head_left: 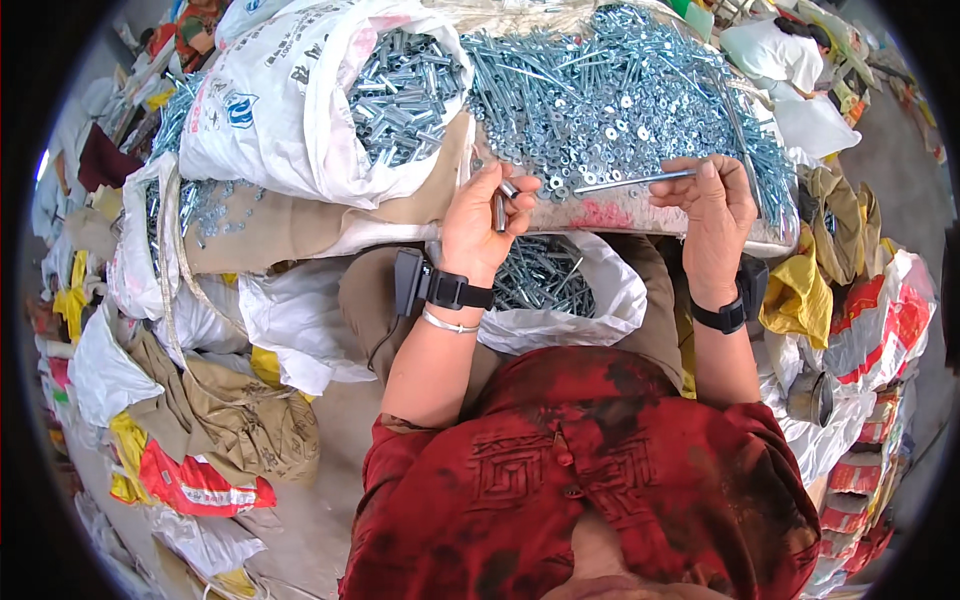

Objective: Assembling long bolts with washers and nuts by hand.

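Observation:
My left hand (pixel 474 222) is closed around short metal sleeves (pixel 500 213), at least two of them showing between the fingers. In my right hand (pixel 722 210), a long thin metal rod (pixel 628 182) is pinched between thumb and fingers, pointing left toward the other hand. Whether the rod has a thread or a head is too small to tell. Just beyond both hands lies a heap of washers and nuts (pixel 600 130), with a pile of long metal rods (pixel 540 75) behind it. A white sack (pixel 325 100) of metal sleeves (pixel 405 95) lies open beyond my left hand.
Below my hands, an open white bag (pixel 622 295) holds finished-looking metal pieces (pixel 540 275). Brown cloth (pixel 270 235) covers the work surface at left. Sacks and a tan cloth (pixel 240 410) lie on the floor at left; a yellow bag (pixel 797 290) and a metal cup (pixel 810 398) are at right.

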Demonstrator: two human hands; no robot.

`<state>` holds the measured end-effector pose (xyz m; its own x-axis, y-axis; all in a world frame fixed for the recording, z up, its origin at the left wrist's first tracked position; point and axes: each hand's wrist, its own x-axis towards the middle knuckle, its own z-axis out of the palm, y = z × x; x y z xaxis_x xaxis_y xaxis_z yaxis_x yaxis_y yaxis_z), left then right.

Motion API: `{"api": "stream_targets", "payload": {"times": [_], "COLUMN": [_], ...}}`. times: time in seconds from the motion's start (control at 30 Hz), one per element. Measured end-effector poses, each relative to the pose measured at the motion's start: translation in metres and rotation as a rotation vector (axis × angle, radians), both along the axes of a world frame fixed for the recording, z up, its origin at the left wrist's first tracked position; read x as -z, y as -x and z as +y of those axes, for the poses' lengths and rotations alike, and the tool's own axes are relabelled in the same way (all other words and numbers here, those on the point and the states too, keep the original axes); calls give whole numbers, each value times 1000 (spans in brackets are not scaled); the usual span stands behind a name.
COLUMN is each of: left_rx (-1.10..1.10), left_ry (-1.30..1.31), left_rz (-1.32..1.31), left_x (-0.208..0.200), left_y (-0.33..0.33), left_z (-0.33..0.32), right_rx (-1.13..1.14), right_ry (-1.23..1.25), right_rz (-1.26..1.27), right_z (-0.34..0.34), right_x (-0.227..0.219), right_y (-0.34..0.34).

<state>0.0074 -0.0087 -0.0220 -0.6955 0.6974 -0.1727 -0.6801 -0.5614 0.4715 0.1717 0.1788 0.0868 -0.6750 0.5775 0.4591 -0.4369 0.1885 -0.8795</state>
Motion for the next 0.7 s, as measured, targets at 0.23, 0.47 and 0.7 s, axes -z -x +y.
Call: {"api": "stream_targets", "payload": {"times": [0.23, 0.47, 0.7], "left_rx": [89, 333, 257], "left_ry": [-49, -33, 380], "left_rz": [86, 214, 443], "left_x": [-9, -24, -43], "left_y": [-13, -23, -40], "left_z": [9, 10, 20], "right_rx": [-91, -50, -282], "right_ry": [71, 110, 279], "right_rz": [45, 12, -258], "right_z": [-27, -16, 3], "right_x": [1, 6, 23], "right_y": [9, 24, 19]}}
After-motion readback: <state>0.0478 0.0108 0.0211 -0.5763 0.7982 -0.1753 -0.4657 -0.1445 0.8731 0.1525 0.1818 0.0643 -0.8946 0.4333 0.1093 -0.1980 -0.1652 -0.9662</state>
